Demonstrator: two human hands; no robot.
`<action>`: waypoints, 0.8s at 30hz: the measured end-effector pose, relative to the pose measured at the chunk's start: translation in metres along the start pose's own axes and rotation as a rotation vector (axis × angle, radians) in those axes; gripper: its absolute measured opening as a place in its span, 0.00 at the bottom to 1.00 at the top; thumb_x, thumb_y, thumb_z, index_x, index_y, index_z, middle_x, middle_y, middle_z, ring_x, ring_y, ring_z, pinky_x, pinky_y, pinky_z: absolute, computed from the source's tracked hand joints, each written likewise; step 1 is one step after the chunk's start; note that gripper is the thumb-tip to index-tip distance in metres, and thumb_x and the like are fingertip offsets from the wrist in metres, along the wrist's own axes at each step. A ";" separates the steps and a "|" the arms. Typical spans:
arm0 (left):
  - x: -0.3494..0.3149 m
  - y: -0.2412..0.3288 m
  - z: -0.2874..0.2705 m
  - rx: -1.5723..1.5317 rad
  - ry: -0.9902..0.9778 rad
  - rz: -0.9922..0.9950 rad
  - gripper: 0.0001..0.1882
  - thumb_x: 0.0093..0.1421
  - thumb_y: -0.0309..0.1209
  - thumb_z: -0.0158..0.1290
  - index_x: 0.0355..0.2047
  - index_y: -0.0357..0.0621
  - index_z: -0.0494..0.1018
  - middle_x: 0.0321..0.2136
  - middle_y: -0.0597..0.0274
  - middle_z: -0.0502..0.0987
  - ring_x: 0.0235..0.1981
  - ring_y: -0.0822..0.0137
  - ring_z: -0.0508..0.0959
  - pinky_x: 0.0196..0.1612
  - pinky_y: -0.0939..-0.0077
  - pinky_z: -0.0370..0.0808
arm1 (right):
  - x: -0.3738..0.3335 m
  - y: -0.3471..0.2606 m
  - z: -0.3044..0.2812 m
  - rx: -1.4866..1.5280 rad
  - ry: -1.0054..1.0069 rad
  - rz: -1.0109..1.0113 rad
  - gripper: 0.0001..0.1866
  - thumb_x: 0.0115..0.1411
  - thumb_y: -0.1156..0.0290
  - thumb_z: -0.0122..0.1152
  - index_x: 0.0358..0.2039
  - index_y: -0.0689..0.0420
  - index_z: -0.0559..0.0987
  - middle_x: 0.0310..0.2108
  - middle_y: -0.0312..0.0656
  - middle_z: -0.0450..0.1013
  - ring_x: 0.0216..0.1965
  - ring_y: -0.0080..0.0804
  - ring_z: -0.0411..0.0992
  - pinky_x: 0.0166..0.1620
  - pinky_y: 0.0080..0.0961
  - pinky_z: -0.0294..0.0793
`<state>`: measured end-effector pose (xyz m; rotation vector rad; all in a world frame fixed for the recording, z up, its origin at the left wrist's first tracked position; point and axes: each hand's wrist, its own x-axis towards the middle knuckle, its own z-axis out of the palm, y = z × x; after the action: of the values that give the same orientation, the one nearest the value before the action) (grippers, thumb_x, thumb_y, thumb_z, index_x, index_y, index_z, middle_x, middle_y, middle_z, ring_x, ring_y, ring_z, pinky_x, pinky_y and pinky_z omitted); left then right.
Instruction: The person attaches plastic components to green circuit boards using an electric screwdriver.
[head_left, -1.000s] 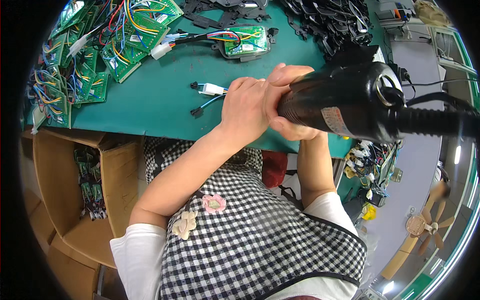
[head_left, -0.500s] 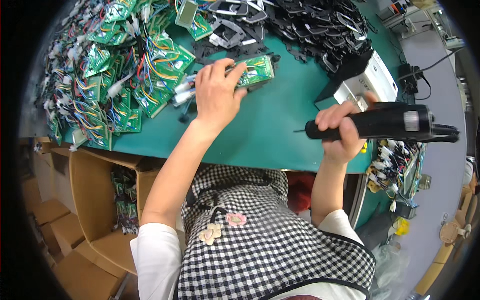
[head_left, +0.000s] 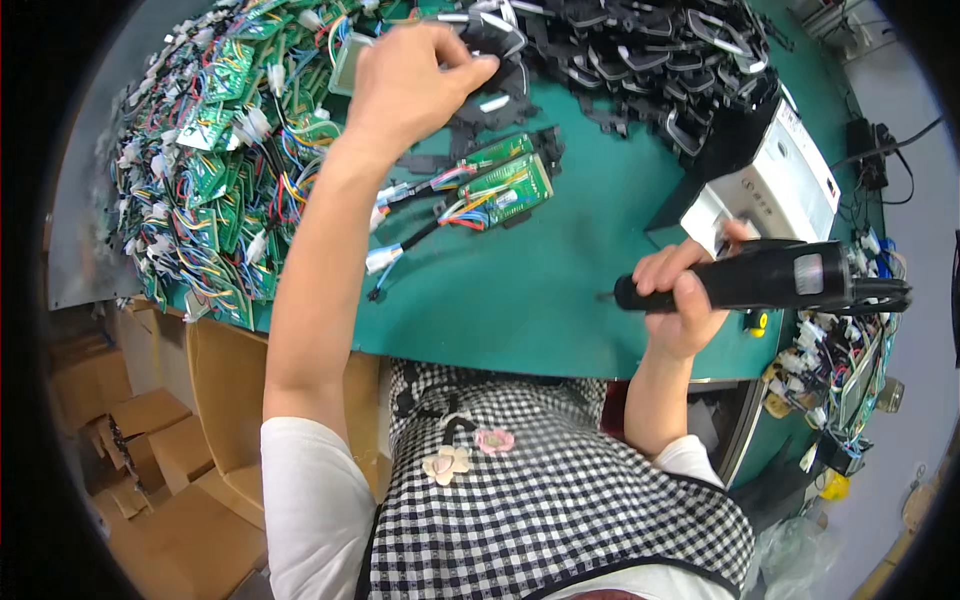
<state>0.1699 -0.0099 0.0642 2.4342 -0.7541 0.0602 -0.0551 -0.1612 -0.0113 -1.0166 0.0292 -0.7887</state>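
My right hand (head_left: 684,300) grips a black electric screwdriver (head_left: 760,279) near its front end. The tool lies level above the mat, its thin bit pointing left. At the far side my left hand (head_left: 412,88) is bent closed beside black plastic frames (head_left: 497,36) with light trim; what its fingers hold, if anything, is hidden. Between the hands lie two green circuit boards side by side, the nearer board (head_left: 515,193) and the farther board (head_left: 500,151). Their coloured wires run left to white connectors (head_left: 381,260). Black plastic shows along the boards' edges.
A heap of wired green boards (head_left: 215,175) covers the left of the green mat (head_left: 500,320). Black frames (head_left: 650,65) are piled at the back. A white box (head_left: 785,180) stands right, near more wired parts (head_left: 820,365). Cardboard boxes (head_left: 180,450) sit lower left.
My left hand has left the circuit board and moved farther back to the black frames. Two boards now show uncovered on the mat. My right hand still holds the screwdriver. The view has shifted slightly.
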 end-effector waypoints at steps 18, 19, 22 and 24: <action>-0.012 0.043 0.116 0.534 -0.199 0.428 0.13 0.46 0.37 0.57 0.33 0.48 0.77 0.25 0.60 0.78 0.33 0.55 0.78 0.40 0.61 0.70 | -0.041 -0.042 0.019 -0.203 0.033 -0.146 0.35 0.52 0.71 0.56 0.57 0.59 0.50 0.20 0.42 0.64 0.18 0.31 0.65 0.25 0.29 0.68; -0.003 0.045 0.115 0.586 -0.232 0.389 0.10 0.47 0.33 0.55 0.31 0.48 0.77 0.24 0.60 0.78 0.32 0.55 0.78 0.38 0.61 0.71 | -0.044 -0.046 0.019 -0.240 0.040 -0.149 0.35 0.53 0.71 0.56 0.57 0.59 0.50 0.19 0.42 0.64 0.18 0.31 0.65 0.25 0.29 0.68; 0.003 0.043 0.081 0.088 0.109 0.533 0.05 0.52 0.25 0.47 0.30 0.43 0.70 0.22 0.52 0.76 0.29 0.50 0.76 0.28 0.57 0.72 | -0.046 -0.050 0.015 -0.160 0.063 -0.206 0.35 0.51 0.74 0.57 0.57 0.60 0.51 0.19 0.42 0.65 0.18 0.32 0.66 0.26 0.30 0.69; -0.026 0.074 0.035 -0.062 -0.007 0.556 0.09 0.59 0.30 0.45 0.40 0.45 0.66 0.23 0.51 0.76 0.30 0.49 0.77 0.30 0.54 0.72 | -0.044 -0.056 0.017 -0.117 0.112 -0.229 0.36 0.51 0.75 0.57 0.57 0.59 0.51 0.19 0.43 0.66 0.18 0.32 0.67 0.26 0.30 0.69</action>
<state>0.1041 -0.0656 0.0683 2.0988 -1.3908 0.2385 -0.1127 -0.1374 0.0269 -1.0979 0.0558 -1.0628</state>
